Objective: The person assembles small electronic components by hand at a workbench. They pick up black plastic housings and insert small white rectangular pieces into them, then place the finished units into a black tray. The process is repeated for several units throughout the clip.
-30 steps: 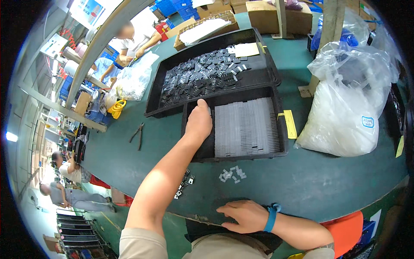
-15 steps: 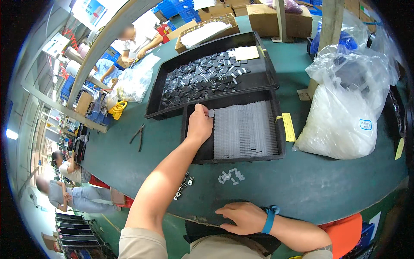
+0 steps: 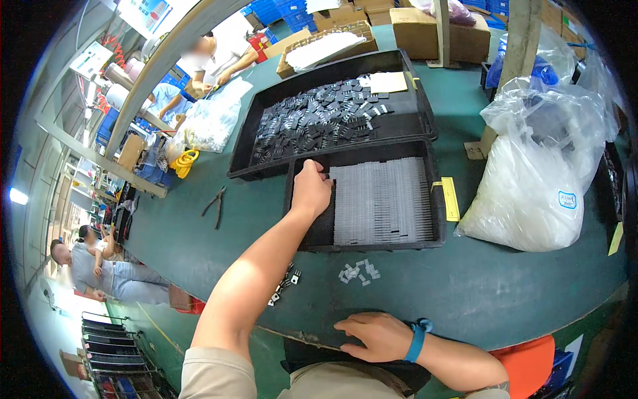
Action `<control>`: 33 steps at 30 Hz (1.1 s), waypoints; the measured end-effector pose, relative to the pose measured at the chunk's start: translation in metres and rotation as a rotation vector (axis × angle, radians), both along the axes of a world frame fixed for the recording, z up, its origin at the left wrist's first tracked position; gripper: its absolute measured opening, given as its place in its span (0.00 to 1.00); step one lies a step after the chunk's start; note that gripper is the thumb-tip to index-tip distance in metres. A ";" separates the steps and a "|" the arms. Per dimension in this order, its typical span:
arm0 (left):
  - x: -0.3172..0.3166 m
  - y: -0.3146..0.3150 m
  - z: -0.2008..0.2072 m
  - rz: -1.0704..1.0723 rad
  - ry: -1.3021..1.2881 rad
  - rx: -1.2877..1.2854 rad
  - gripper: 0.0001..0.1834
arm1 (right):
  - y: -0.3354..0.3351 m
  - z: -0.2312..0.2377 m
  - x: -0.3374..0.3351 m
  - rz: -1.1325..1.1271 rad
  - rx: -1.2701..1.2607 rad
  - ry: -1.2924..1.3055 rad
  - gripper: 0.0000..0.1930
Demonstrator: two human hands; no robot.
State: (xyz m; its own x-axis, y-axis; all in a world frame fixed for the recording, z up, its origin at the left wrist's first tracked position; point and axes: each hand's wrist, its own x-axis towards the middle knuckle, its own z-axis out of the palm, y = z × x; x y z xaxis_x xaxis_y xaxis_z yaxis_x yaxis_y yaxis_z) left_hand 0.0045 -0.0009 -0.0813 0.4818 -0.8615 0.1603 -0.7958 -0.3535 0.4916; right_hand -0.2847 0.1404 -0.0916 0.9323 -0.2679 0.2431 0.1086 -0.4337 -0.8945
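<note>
One pair of pliers (image 3: 214,207) lies with open room around it on the green tabletop (image 3: 425,292). From afar I see the left hand (image 3: 312,191), fingers bent close at the left end of the translucent pieces (image 3: 380,203) in the black tray (image 3: 320,229); I cannot tell whether they pinch one. I judge each piece light, stiff and slick, best taken by its top edge from the left gap. The right hand (image 3: 379,337), loosely spread, seemingly empty, rests by the tabletop's near edge.

We cannot tell whether our left hand (image 3: 312,191) holds anything; our left forearm (image 3: 252,263) partly hides the metal-tabbed transistors (image 3: 295,279).
</note>
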 end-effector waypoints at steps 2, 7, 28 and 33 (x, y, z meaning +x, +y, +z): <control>0.003 0.000 -0.002 -0.025 -0.102 0.080 0.18 | 0.000 0.002 0.000 0.005 0.003 0.012 0.22; -0.002 0.000 0.005 -0.060 0.005 0.131 0.14 | 0.000 -0.001 0.000 -0.008 -0.002 -0.012 0.22; 0.011 -0.010 -0.001 -0.059 0.046 0.204 0.09 | -0.001 0.002 -0.001 0.013 0.002 0.042 0.22; 0.007 -0.007 0.007 -0.053 0.074 0.249 0.09 | -0.001 0.001 0.000 0.010 0.005 0.033 0.22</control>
